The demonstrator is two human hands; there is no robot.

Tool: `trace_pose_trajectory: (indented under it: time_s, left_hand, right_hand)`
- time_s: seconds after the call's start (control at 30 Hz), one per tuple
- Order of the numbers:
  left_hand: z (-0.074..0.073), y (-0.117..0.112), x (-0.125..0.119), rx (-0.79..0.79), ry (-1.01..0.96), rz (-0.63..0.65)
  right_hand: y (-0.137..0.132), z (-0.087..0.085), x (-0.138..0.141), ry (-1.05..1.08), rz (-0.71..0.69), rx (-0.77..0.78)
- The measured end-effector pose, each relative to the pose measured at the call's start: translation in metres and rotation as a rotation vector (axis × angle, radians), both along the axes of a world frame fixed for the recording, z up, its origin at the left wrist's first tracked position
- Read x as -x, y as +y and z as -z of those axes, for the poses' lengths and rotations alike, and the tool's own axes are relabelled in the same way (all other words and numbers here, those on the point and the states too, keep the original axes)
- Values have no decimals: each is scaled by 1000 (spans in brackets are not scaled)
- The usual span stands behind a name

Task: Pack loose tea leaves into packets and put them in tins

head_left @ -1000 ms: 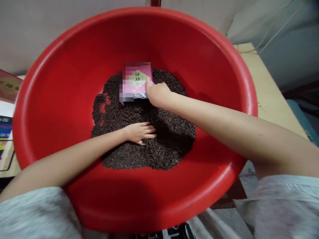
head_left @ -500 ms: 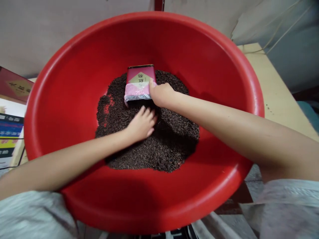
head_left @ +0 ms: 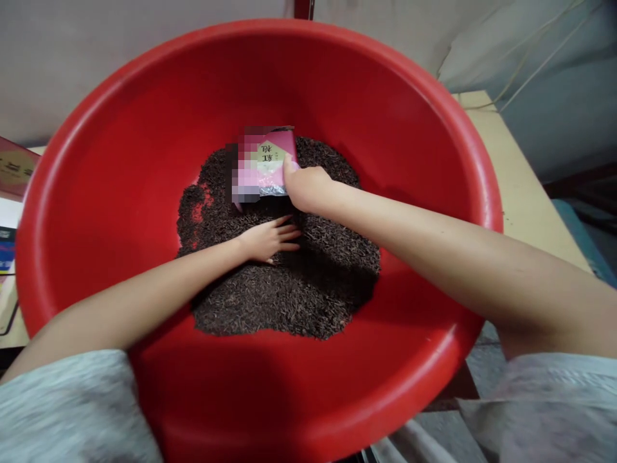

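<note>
Head view: in a red basin (head_left: 120, 161), the right hand (head_left: 303, 186) grips a pink tin (head_left: 270, 168) lying at the far edge of the dark tea leaves (head_left: 289, 289); the left hand (head_left: 267, 239) rests flat, fingers spread, on the heap.

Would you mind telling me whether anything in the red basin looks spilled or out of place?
Nothing stands out. The dark tea leaves lie heaped inside the red basin, none over its rim. The right hand holds the pink tin tilted on the heap; the left hand rests on the leaves.
</note>
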State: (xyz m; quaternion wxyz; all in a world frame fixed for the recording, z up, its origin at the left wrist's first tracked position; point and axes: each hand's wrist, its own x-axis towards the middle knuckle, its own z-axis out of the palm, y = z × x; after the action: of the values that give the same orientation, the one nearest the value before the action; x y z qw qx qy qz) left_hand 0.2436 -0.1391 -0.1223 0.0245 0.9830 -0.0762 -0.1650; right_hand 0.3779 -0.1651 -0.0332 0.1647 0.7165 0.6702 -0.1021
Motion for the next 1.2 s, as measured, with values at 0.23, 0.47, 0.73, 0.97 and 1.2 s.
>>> trace_pose_trajectory:
  time_s: [0.23, 0.47, 0.73, 0.97, 1.2]
  left_hand:
    - [-33, 14, -14, -270, -80, -176]
    - [-16, -76, 41, 108, -86, -53]
    - [22, -35, 31, 85, -64, -4]
    - [-18, 18, -10, -203, 38, -162]
    - [-38, -16, -9, -261, -155, -372]
  right_hand:
    - [3, -3, -9, -5, -33, 1]
    - [2, 0, -11, -30, -68, 8]
    - [0, -7, -7, -17, -18, 54]
    - [4, -4, -11, -27, -19, 47]
    - [9, 2, -17, -38, -47, 41]
